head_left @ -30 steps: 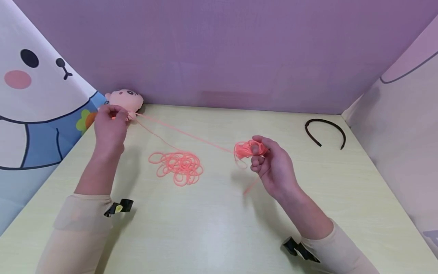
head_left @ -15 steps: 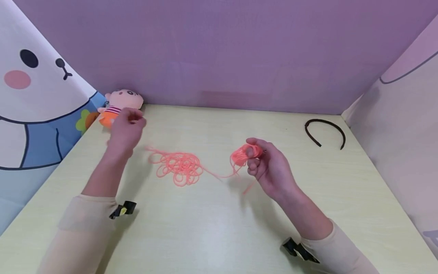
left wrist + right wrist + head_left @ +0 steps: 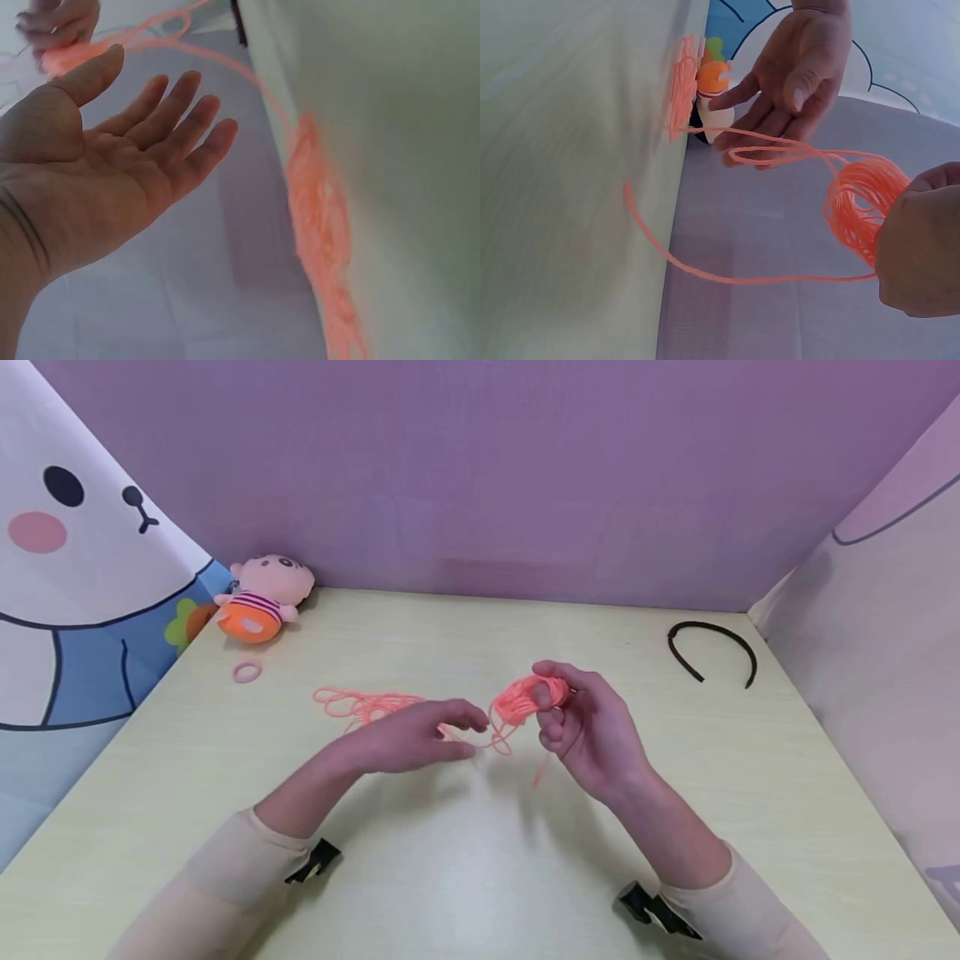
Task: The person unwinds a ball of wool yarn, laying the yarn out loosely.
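Nearest, holds the left hand (image 3: 412,735) loosely open with nothing gripped, and pinches a wound bundle of coral cord (image 3: 517,697) between thumb and fingers of the right hand (image 3: 596,731). Has that bundle in the air just right of the left hand, lying roughly crosswise, with a strand (image 3: 705,129) leading left to the loose pile (image 3: 681,97), nearer the left hand. Farther off, shows a plush toy (image 3: 258,602), well apart.

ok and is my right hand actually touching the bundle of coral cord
Touching. The head view shows it plainly: your right hand pinches the bundle of coral cord, with the thumb lying across its strands.
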A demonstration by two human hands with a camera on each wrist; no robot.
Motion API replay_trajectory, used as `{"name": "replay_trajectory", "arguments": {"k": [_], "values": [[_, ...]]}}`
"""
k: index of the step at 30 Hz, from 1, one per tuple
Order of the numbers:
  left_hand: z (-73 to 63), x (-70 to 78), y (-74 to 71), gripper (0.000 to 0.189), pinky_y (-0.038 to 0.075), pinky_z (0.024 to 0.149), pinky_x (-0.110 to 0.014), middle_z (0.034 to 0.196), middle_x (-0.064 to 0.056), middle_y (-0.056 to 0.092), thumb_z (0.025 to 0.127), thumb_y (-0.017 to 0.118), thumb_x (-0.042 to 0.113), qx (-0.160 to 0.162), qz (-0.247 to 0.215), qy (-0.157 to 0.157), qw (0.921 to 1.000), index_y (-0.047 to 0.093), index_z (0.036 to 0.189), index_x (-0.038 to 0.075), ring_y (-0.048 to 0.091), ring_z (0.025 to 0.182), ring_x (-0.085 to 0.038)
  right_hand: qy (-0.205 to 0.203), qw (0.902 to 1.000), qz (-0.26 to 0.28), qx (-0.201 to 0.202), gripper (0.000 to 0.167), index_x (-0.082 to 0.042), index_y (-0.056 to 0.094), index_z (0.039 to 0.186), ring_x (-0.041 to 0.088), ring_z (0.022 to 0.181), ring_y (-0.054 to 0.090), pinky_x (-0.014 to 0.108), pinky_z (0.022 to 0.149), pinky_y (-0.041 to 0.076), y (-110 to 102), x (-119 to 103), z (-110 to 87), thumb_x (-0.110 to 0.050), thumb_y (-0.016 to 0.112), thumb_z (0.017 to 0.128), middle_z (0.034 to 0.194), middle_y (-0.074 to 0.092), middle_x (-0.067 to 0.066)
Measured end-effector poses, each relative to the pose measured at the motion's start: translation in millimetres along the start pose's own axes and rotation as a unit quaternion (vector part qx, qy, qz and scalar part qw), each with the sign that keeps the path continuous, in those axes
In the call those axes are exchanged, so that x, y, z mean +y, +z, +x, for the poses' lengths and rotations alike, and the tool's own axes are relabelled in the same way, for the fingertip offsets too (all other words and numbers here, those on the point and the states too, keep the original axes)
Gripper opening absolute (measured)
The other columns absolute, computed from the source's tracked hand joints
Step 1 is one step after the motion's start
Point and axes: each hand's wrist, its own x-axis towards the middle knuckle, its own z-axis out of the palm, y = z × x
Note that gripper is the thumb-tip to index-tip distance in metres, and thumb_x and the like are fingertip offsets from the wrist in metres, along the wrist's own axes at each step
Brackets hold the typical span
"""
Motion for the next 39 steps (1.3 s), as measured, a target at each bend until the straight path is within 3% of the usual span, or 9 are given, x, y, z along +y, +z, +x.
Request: {"name": "replay_trajectory", "arguments": {"k": [4, 9, 17, 22, 27, 32, 39], "values": [[3.1, -0.1, 8.0, 0.026, 0.051, 0.094, -0.041, 0.114, -0.001, 0.07, 0.099, 0.067, 0.02, -0.028, 0.02, 0.0, 0.9994, 0.067, 0.123, 0.01, 0.064, 0.107, -0.017, -0.006, 0.9999, 0.009, -0.006, 0.028, -0.008, 0.061, 0.109, 0.011, 0.053, 0.044, 0.021, 0.049, 0.035, 0.4, -1.3, -1.2, -0.019, 0.035, 0.108, 0.076, 0.057, 0.002], [4.8, -4.7, 6.0, 0.007, 0.051, 0.073, -0.033, 0.091, 0.0, 0.07, 0.098, 0.066, 0.011, -0.011, 0.028, -0.003, 0.9995, 0.072, 0.101, 0.008, 0.062, 0.081, -0.016, -0.017, 0.9996, 0.021, -0.007, 0.031, -0.007, 0.064, 0.108, 0.01, 0.053, 0.045, 0.02, 0.049, 0.034, -0.4, -1.8, -2.2, -0.019, 0.035, 0.109, 0.077, 0.058, 0.002], [4.3, -18.3, -4.1, 0.007, 0.051, 0.068, -0.034, 0.086, -0.001, 0.071, 0.096, 0.07, 0.011, 0.012, -0.005, -0.073, 0.9972, 0.076, 0.098, 0.009, 0.061, 0.073, -0.019, -0.028, 0.9984, 0.045, -0.021, 0.036, -0.006, 0.064, 0.106, 0.009, 0.054, 0.044, 0.022, 0.05, 0.025, -1.1, -3.2, -2.3, -0.019, 0.031, 0.108, 0.077, 0.059, 0.002], [2.5, -25.0, -18.8, 0.01, 0.052, 0.072, -0.033, 0.088, -0.001, 0.072, 0.095, 0.071, 0.013, 0.079, 0.005, -0.113, 0.9904, 0.077, 0.1, 0.006, 0.067, 0.081, -0.02, -0.006, 0.9993, 0.031, -0.019, 0.031, -0.007, 0.062, 0.108, 0.011, 0.054, 0.034, 0.024, 0.052, 0.022, -1.8, -3.4, -1.8, -0.017, 0.032, 0.108, 0.075, 0.056, 0.002], [-2.6, -29.1, -38.1, 0.016, 0.052, 0.069, -0.034, 0.094, -0.006, 0.073, 0.098, 0.068, 0.016, 0.172, 0.012, -0.142, 0.9747, 0.076, 0.107, 0.005, 0.066, 0.082, -0.025, 0.042, 0.9986, -0.033, -0.003, 0.021, -0.006, 0.052, 0.118, 0.012, 0.054, 0.035, 0.023, 0.052, 0.03, -3.1, -1.4, 0.5, -0.017, 0.038, 0.107, 0.073, 0.056, 0.0], [-8.2, -29.4, -51.4, 0.017, 0.052, 0.073, -0.035, 0.096, -0.011, 0.074, 0.101, 0.064, 0.017, 0.258, -0.008, -0.144, 0.9552, 0.075, 0.11, 0.007, 0.066, 0.086, -0.028, 0.063, 0.9949, -0.078, 0.006, 0.023, -0.005, 0.049, 0.124, 0.013, 0.051, 0.044, 0.023, 0.051, 0.038, -4.0, 0.6, 2.5, -0.019, 0.041, 0.107, 0.072, 0.056, 0.0], [-17.2, -21.5, -62.6, 0.021, 0.052, 0.078, -0.037, 0.101, -0.012, 0.074, 0.102, 0.062, 0.02, 0.34, -0.054, -0.137, 0.9288, 0.073, 0.115, 0.008, 0.066, 0.087, -0.024, 0.065, 0.9902, -0.118, 0.037, 0.032, -0.004, 0.048, 0.133, 0.013, 0.051, 0.048, 0.023, 0.051, 0.041, -4.3, 0.5, 4.3, -0.02, 0.04, 0.107, 0.077, 0.059, 0.001]]}}
